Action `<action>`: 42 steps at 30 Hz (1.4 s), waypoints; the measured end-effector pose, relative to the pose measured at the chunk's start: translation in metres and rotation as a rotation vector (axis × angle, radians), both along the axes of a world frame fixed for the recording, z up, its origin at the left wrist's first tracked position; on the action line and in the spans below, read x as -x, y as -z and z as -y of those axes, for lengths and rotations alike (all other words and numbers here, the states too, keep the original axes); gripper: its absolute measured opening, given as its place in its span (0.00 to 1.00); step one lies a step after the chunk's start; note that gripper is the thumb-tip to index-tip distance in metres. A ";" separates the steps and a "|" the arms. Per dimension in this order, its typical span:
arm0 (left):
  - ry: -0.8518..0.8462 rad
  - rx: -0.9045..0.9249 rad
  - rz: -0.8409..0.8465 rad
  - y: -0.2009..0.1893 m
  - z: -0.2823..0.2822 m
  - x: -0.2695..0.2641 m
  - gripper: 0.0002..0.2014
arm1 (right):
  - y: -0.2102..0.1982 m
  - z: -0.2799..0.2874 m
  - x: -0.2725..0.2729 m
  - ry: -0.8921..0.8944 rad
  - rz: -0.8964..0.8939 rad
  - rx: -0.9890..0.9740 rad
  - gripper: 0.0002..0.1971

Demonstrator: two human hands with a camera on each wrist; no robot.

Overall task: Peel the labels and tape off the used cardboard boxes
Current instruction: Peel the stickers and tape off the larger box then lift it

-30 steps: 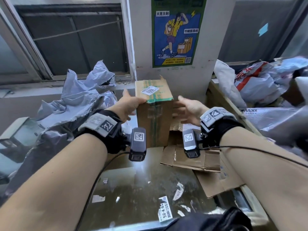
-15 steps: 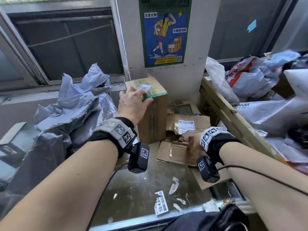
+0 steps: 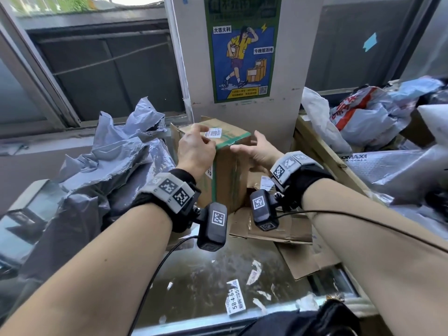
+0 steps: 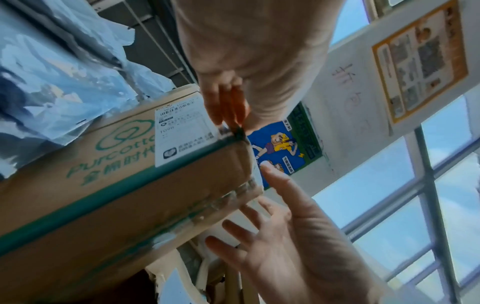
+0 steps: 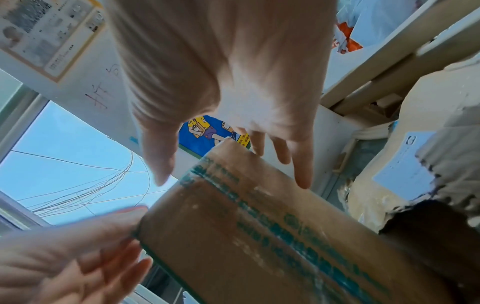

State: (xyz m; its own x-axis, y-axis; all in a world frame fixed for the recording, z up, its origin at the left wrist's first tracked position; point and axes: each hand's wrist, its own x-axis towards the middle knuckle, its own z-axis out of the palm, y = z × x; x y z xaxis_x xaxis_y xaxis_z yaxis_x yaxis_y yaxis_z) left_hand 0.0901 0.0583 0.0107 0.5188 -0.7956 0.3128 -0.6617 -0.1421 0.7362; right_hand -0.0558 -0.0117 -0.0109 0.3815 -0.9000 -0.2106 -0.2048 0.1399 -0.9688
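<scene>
My left hand [image 3: 195, 151] pinches the small white label [image 3: 213, 133] atop the upright brown cardboard box [image 3: 228, 175] — my right hand [image 3: 258, 151], fingers spread wide, sits just beside its right face.

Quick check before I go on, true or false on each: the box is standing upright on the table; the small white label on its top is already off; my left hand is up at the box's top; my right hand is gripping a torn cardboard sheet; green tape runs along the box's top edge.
1. The cardboard box stands upright on the table. True.
2. The small white label is off. False: it lies on the box top.
3. The left hand is at the box top. True.
4. The right hand grips cardboard. False: open beside the box, fingers spread.
5. Green tape runs along the top edge. True.
</scene>
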 end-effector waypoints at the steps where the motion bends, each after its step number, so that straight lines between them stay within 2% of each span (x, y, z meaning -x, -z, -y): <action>1: -0.053 -0.049 0.007 -0.001 -0.001 -0.006 0.30 | 0.000 -0.003 -0.002 -0.019 0.009 -0.030 0.60; 2: -0.076 -0.126 0.019 -0.003 -0.004 -0.013 0.41 | -0.003 -0.009 -0.005 -0.050 0.013 -0.051 0.57; 3: -0.061 -0.211 0.026 -0.005 -0.006 -0.018 0.51 | -0.007 -0.013 -0.007 -0.089 0.030 -0.065 0.47; 4: -0.028 -0.308 0.037 -0.008 -0.008 -0.024 0.58 | -0.007 -0.016 -0.010 -0.115 0.054 -0.067 0.32; 5: 0.006 -0.411 0.066 -0.011 -0.011 -0.031 0.61 | -0.009 -0.022 -0.013 -0.133 0.056 -0.054 0.18; 6: 0.038 -0.510 0.109 -0.012 -0.012 -0.040 0.62 | -0.011 -0.025 -0.016 -0.132 0.048 -0.022 0.12; 9: 0.090 -0.699 0.233 -0.016 -0.015 -0.056 0.62 | -0.016 -0.027 -0.026 -0.094 -0.047 0.098 0.15; 13: 0.061 -0.608 0.185 -0.021 -0.018 -0.072 0.60 | -0.029 -0.034 -0.039 -0.118 -0.160 0.101 0.20; 17: 0.002 -0.553 0.112 -0.019 -0.021 -0.088 0.75 | -0.041 -0.042 -0.046 -0.161 -0.197 0.152 0.18; 19: -0.005 -0.572 0.105 -0.012 -0.018 -0.094 0.70 | -0.044 -0.043 -0.048 -0.151 -0.183 0.178 0.16; 21: -0.009 -0.552 0.151 -0.013 -0.021 -0.092 0.58 | -0.047 -0.044 -0.048 -0.137 -0.179 0.201 0.16; 23: -0.006 -0.513 0.092 -0.011 -0.021 -0.092 0.48 | -0.048 -0.041 -0.046 -0.122 -0.186 0.185 0.16; 24: -0.020 -0.498 0.091 -0.011 -0.020 -0.093 0.47 | -0.048 -0.038 -0.044 -0.108 -0.199 0.164 0.17; 26: -0.036 -0.501 0.154 -0.012 -0.019 -0.096 0.53 | -0.047 -0.032 -0.038 -0.065 -0.199 0.098 0.17; 29: -0.045 -0.578 0.261 -0.013 -0.019 -0.091 0.45 | -0.048 -0.027 -0.033 0.004 -0.162 0.050 0.21; 31: -0.076 -0.538 0.289 -0.012 -0.020 -0.087 0.43 | -0.052 -0.026 -0.034 0.020 -0.167 0.066 0.20; 34: -0.026 -0.531 0.087 -0.001 -0.017 -0.086 0.50 | -0.053 -0.026 -0.036 0.013 -0.190 0.141 0.20; 36: 0.020 -0.520 -0.045 0.007 -0.017 -0.084 0.48 | -0.050 -0.027 -0.034 0.021 -0.207 0.172 0.22; 40: 0.172 -0.516 -0.229 0.012 -0.016 -0.067 0.27 | -0.042 -0.021 -0.020 0.101 -0.225 0.248 0.21; 42: 0.193 -0.444 -0.350 0.012 -0.014 -0.059 0.22 | -0.043 -0.018 -0.011 0.112 -0.221 0.251 0.21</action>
